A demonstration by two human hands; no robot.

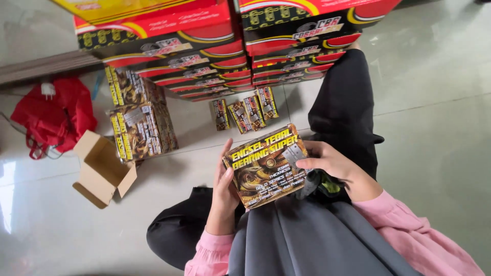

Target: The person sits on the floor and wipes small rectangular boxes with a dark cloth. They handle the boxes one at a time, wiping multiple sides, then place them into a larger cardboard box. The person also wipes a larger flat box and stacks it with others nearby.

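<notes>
I hold a small brown and yellow printed box (266, 166) over my lap with both hands. My left hand (224, 191) grips its left edge, thumb on the front face. My right hand (330, 161) holds its right edge, fingers curled around the side. Both sleeves are pink. A grey skirt (307, 240) and black trousers cover my legs below the box.
Large red, black and yellow cartons (215, 46) are stacked ahead. Several small matching boxes (245, 113) stand on the white tiled floor, with taller stacks (138, 120) at left. An open plain cardboard box (102, 168) and a red bag (56, 115) lie at left.
</notes>
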